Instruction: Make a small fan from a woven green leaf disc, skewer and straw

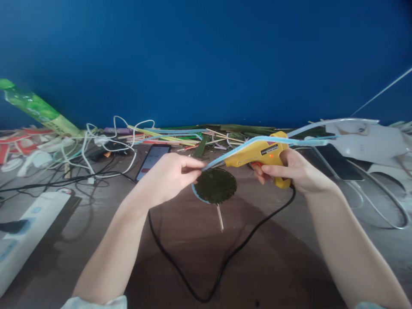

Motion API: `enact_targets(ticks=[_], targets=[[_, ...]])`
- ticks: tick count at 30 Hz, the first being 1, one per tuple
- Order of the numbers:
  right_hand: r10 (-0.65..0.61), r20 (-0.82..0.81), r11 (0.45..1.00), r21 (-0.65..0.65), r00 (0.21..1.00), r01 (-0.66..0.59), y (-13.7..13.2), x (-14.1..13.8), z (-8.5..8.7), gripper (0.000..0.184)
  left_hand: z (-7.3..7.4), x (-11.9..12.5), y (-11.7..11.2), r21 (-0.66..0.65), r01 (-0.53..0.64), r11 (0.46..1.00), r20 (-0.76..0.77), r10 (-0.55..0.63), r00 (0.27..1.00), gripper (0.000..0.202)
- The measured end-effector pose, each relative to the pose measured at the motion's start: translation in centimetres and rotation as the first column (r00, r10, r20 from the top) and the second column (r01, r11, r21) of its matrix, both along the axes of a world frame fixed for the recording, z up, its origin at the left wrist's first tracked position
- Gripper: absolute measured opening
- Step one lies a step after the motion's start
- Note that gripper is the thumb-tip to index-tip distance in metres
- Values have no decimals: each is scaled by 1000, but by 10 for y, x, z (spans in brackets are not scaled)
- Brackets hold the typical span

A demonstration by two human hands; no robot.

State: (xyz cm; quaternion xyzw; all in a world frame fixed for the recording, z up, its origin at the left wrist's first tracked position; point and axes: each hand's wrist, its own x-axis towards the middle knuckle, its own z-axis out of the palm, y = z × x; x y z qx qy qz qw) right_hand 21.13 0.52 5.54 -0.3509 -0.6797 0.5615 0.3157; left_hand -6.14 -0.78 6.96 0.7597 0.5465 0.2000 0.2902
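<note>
My right hand (pixel 289 171) is wrapped round the handle of a yellow hot glue gun (pixel 254 154), which has a small orange light lit on its side. Its nozzle points left, toward the fingers of my left hand (pixel 174 174). Those fingers pinch the end of a light blue fuzzy strip, like a pipe cleaner (pixel 238 149), which runs right across the gun. Below the nozzle is a dark green round disc (pixel 216 186) with blue along its left edge. A thin wooden stick (pixel 220 218) sticks out under the disc.
A white power strip (pixel 28 231) lies at left, near tangled white and black cables. The gun's black cord (pixel 222 268) loops across the table (pixel 180 240). Behind are a phone (pixel 152 161), a tilted green bottle (pixel 38 107) and scattered sticks; a dark device (pixel 341 163) is at right.
</note>
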Motion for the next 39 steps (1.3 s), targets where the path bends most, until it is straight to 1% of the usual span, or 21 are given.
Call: enact_targets(ticks=[4, 10, 15, 22, 34, 39], targets=[[-10, -7, 1000, -15, 1000, 10, 0, 2, 3, 11, -1, 0, 0, -11, 3, 1000, 8, -3, 1000, 27], [-12, -47, 1000, 23, 999, 13, 5, 8, -8, 14, 4, 1, -2, -38, -3, 999, -20, 3, 1000, 29], [-23, -61, 1000, 5, 998, 24, 6, 12, -11, 15, 7, 0, -2, -37, 0, 999, -33, -1, 999, 29], [-34, -42, 999, 13, 999, 35, 7, 14, -10, 14, 7, 0, -1, -23, -11, 1000, -47, 10, 999, 31], [-44, 6, 999, 7, 999, 44, 6, 17, -7, 14, 7, 0, -1, 0, -31, 1000, -81, 31, 996, 27], [-31, 49, 999, 22, 998, 30, 5, 19, -3, 15, 10, -1, -1, -3, -32, 999, -66, 32, 997, 27]])
